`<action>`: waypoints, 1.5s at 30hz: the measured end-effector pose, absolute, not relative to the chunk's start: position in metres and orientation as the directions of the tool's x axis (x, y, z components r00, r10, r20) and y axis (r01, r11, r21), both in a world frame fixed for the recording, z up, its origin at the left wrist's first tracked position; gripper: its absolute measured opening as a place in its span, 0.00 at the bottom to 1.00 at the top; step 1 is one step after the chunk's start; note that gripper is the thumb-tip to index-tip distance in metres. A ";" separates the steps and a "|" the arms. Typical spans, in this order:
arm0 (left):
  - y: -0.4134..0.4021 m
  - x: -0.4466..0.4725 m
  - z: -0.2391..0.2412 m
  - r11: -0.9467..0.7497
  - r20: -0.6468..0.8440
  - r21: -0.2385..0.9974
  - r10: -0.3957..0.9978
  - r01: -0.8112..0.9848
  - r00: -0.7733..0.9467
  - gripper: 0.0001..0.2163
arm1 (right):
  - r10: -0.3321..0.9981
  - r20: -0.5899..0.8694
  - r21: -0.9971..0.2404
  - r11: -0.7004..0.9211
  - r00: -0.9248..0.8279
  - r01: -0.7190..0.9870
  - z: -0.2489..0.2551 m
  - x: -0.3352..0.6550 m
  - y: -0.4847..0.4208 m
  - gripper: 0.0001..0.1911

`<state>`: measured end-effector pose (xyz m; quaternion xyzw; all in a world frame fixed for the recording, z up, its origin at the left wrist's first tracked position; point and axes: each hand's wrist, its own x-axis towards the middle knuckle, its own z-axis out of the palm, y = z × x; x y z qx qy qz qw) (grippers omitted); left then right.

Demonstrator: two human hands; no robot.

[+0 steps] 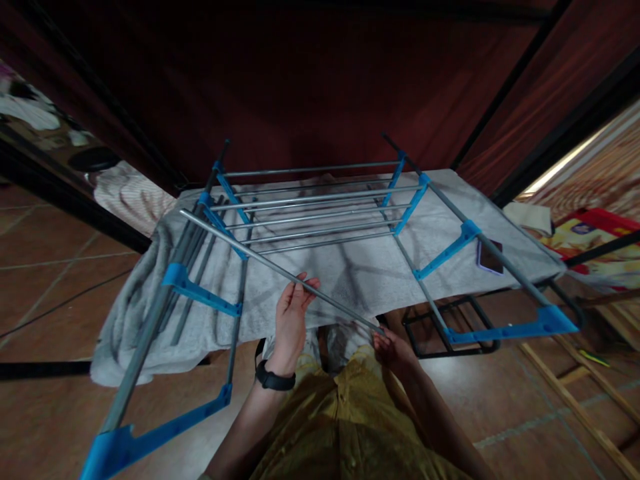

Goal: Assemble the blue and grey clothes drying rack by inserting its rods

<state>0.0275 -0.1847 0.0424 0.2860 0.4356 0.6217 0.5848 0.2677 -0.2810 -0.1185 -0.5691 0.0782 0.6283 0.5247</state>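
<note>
Rod of thin grey metal [240,248] held slanting over grey-railed, blue-jointed drying rack [320,200] on grey towel [350,277]. Left hand [293,320] curled round rod's middle; right hand [395,348] pinches near end. Dark phone [489,257] on towel by rack's right rail.

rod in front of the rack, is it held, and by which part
Yes, the rod is held by both hands. The left hand pinches it around mid-length, and the right hand grips its near end.
</note>
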 end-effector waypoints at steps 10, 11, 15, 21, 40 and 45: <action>-0.180 0.020 0.048 0.029 -0.125 0.888 0.976 -0.460 -0.181 0.18 | 0.664 -0.732 -0.562 -0.458 0.155 -0.689 -0.104 0.264 -0.288 0.15; -0.180 0.020 0.048 0.026 -0.122 0.889 0.976 -0.457 -0.181 0.18 | 0.669 -0.727 -0.568 -0.461 0.153 -0.682 -0.102 0.264 -0.289 0.17; -0.179 0.019 0.047 0.012 -0.112 0.882 0.976 -0.471 -0.185 0.18 | 0.684 -0.714 -0.583 -0.464 0.148 -0.667 -0.093 0.263 -0.289 0.23; -0.177 0.017 0.044 0.009 -0.107 0.885 0.977 -0.465 -0.185 0.19 | 0.702 -0.700 -0.599 -0.482 0.127 -0.640 -0.083 0.260 -0.290 0.20; -0.176 0.021 0.056 -0.016 -0.046 0.929 0.986 -0.369 -0.159 0.19 | 0.784 -0.614 -0.681 -0.470 0.089 -0.562 -0.079 0.249 -0.279 0.20; -0.177 0.023 0.061 -0.033 -0.015 0.949 0.988 -0.312 -0.151 0.19 | 0.791 -0.607 -0.657 -0.447 0.074 -0.607 -0.073 0.236 -0.273 0.19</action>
